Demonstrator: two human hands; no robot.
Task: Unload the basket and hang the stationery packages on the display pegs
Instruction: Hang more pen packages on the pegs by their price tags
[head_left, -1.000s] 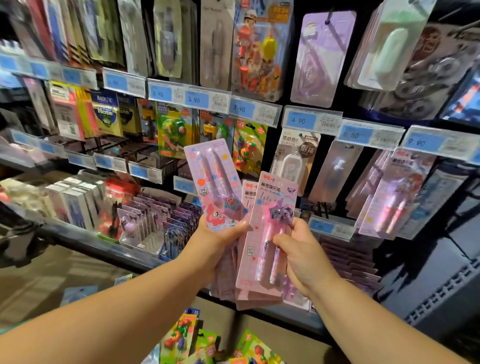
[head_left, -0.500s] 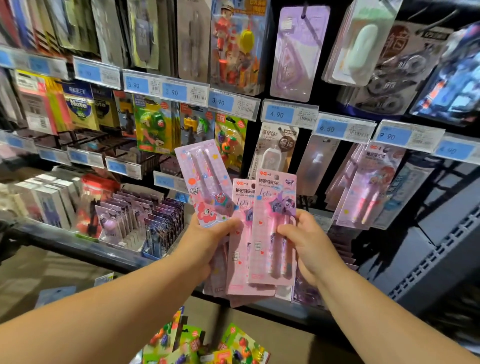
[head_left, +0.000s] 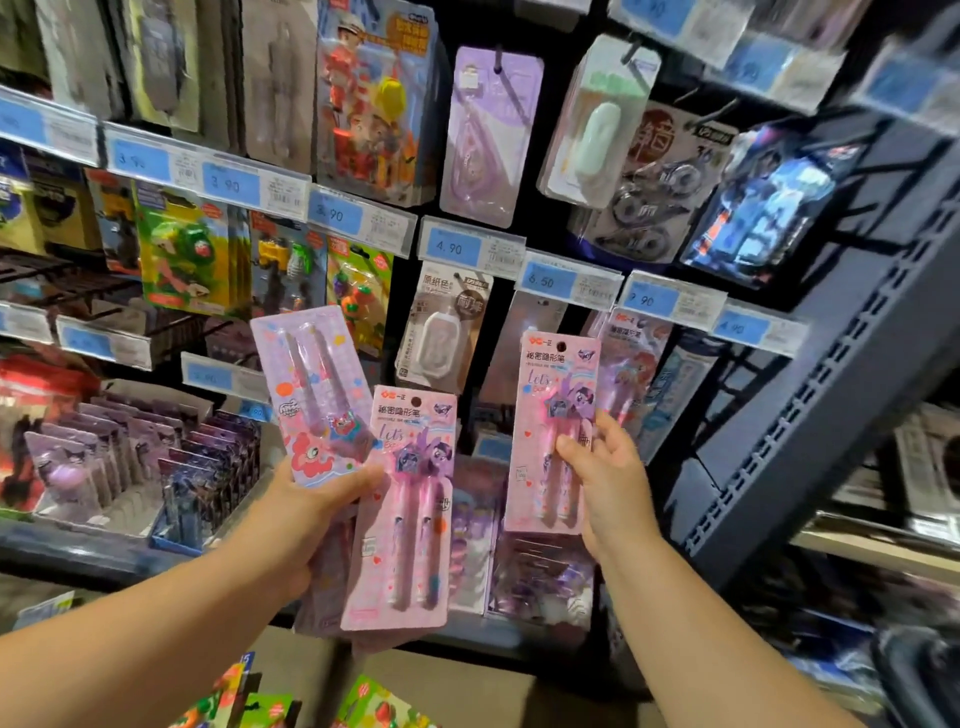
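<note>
A: The right hand (head_left: 608, 483) is pinching one pen package (head_left: 550, 395), long axis upright, hole topmost.
B: Matching hung packs (head_left: 639, 353) are sitting just beyond, up-right. The left hand (head_left: 306, 514) is gripping the spare packages (head_left: 410, 519), lower-left.

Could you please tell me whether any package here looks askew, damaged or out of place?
Nothing looks damaged or spilled. The only askew item is the lilac pen pack in the left hand, leaning left out of its fanned stack; the pink pen pack in the right hand is upright.
</note>
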